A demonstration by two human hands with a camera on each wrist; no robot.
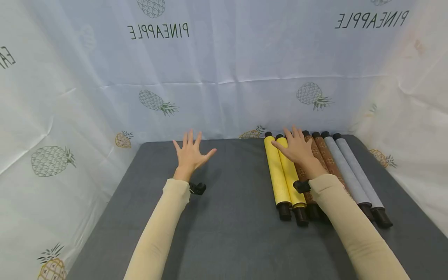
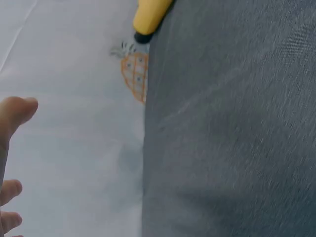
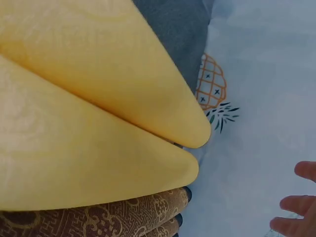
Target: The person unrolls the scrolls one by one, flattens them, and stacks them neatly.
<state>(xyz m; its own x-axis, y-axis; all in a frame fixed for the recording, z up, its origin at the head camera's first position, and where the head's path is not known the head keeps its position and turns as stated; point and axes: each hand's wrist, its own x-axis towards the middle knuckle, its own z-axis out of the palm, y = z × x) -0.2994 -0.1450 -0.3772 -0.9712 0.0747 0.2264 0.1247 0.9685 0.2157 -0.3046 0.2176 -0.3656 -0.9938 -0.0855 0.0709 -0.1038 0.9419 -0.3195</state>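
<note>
Surface: grey table top, walled on three sides by white pineapple-print cloth.
Rolls: six lie side by side on the table's right half, touching, long axes running from the near edge toward the back cloth, black core ends showing at both ends; two yellow rolls, two brown patterned rolls, two grey rolls.
Right hand: fingers spread and straight, palm down over the yellow and brown rolls, gripping nothing.
Left hand: fingers splayed over bare table, well apart from the rolls, holding nothing.
</note>
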